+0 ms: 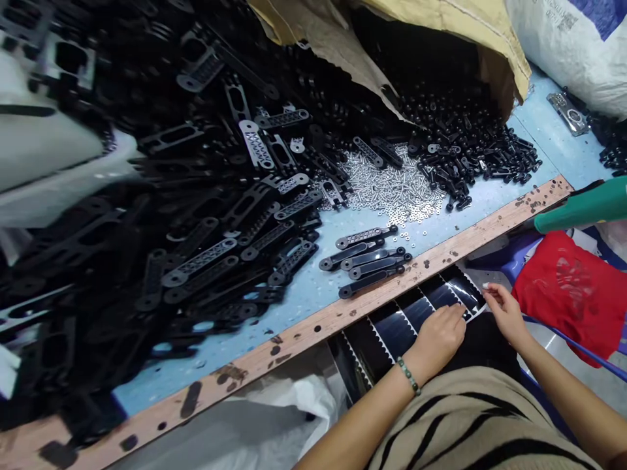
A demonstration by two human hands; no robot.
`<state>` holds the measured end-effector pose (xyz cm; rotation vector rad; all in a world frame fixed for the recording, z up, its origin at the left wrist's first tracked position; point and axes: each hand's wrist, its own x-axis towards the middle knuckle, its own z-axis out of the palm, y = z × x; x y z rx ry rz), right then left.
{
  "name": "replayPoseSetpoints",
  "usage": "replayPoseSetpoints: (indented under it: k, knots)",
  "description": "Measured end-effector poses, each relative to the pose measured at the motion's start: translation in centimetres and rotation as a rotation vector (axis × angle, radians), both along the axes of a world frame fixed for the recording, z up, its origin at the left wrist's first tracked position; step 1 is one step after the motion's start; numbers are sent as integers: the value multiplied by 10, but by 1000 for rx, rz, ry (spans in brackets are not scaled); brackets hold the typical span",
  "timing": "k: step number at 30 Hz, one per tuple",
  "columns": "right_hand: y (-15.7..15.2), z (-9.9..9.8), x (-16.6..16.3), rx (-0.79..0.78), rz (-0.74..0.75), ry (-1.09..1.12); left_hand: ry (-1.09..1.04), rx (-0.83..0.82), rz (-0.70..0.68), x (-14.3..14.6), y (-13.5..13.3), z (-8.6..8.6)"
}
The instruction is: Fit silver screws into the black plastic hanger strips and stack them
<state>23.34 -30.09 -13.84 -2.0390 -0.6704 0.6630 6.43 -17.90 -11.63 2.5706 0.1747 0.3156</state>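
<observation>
A glossy black sheet (415, 307), crossed by white scalloped lines, lies over my lap below the bench edge. My left hand (438, 336), with a beaded bracelet at the wrist, has its fingers closed on the sheet's near right part. To its right, my right hand (505, 314) pinches a small white piece at its fingertips. A thin white strip (476, 314) runs between the two hands along the sheet's edge. On the bench above sit several black arm-shaped plastic parts (375, 269), side by side, with knobbed ends.
Loose black plastic parts (196, 261) heap over the left of the blue bench (267, 336). Small silver screws (386, 183) and small black pieces (470, 143) pile near a yellow sack (455, 23). A wooden strip (294, 348) edges the bench. Red cloth (571, 287) and a green-handled tool (582, 207) are at right.
</observation>
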Motion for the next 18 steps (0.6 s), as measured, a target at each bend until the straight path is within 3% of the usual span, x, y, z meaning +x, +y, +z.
replayPoseSetpoints:
  k: [4, 8, 13, 18]
  knots:
    - [9, 5, 9, 0, 86, -157, 0, -8, 125, 9, -1, -2]
    - [14, -11, -3, -96, 270, -137, 49, -64, 157, 12, 6, -4]
    - [24, -29, -23, -203, 269, -205, 177, -84, 262, 10, 18, -5]
    - [32, -29, -23, -222, 308, -243, 285, -82, 279, 11, 21, -5]
